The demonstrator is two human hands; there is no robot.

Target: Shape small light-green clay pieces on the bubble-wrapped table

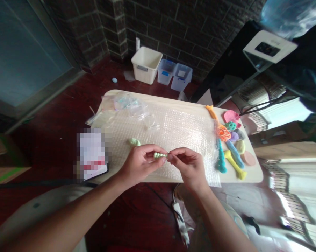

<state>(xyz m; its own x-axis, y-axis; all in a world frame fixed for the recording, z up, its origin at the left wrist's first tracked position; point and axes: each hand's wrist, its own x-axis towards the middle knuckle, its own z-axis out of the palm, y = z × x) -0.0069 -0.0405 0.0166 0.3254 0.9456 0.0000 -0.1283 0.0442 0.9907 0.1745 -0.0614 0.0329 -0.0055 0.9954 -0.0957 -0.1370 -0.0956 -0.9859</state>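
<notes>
A short row of light green bead-like balls, which looks like modelling clay, is held between my hands above the table. My left hand is closed with thumb and fingers around its left and middle part. At the right end, the thumb and fingertips of my right hand pinch it. Just beyond my left hand, a light green clay lump lies on the bubble wrap, partly hidden by that hand. The bubble wrap covers much of the pale table.
Several coloured clay-like pieces lie at the table's right, including a yellow bone shape and an orange coil. Clear plastic bags rest at the back left. A blurred white item is at the left edge. A white bin stands on the floor behind.
</notes>
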